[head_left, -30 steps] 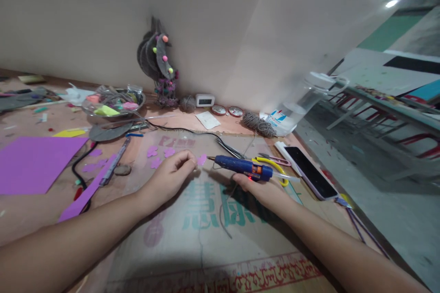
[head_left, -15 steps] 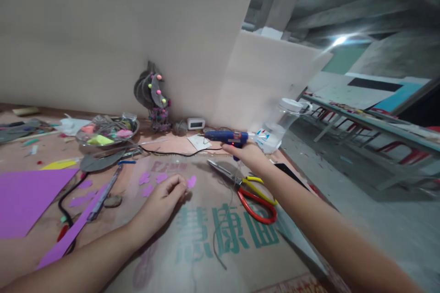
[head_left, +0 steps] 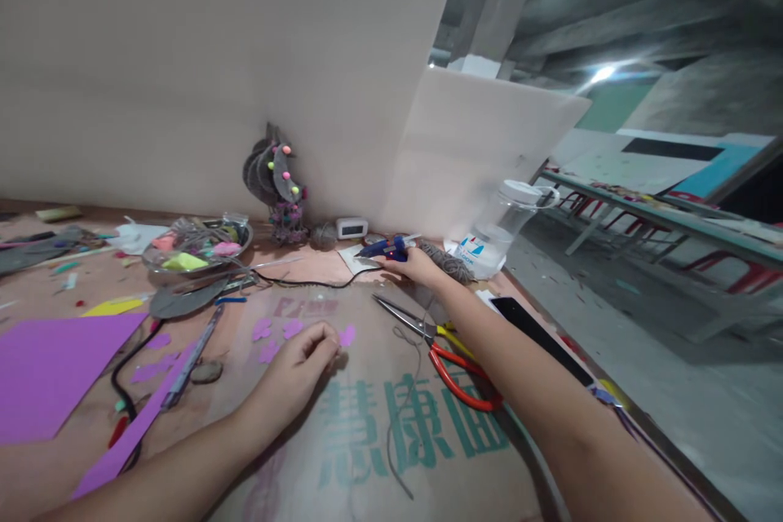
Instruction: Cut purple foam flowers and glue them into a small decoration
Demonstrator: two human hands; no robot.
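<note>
My right hand (head_left: pixel 414 263) grips a blue glue gun (head_left: pixel 384 248) at the back of the table. The gun's nozzle points left, low over a small white card (head_left: pixel 351 258). My left hand (head_left: pixel 311 355) rests on the printed cardboard (head_left: pixel 360 497) with its fingers closed in a pinch; whatever lies between the fingertips is hidden. Close by its fingertips is a purple cut-out (head_left: pixel 347 335), and several more purple pieces (head_left: pixel 263 329) are just beyond the hand. Scissors with red and yellow handles (head_left: pixel 465 379) lie below my right forearm, beside a loose grey cord (head_left: pixel 391 440).
On the left are purple sheets (head_left: pixel 61 375), a utility knife (head_left: pixel 192 359) and a metal bowl (head_left: pixel 150 261) of scraps. A grey crescent ornament (head_left: pixel 281 179) stands by the white board. A small digital clock (head_left: pixel 352 227), grey yarn (head_left: pixel 445 259) and a clear jug (head_left: pixel 494 232) line the back.
My right hand has brought the glue gun left and down, towards the white card, uncovering the grey yarn behind. My left hand keeps its pinch in about the same place.
</note>
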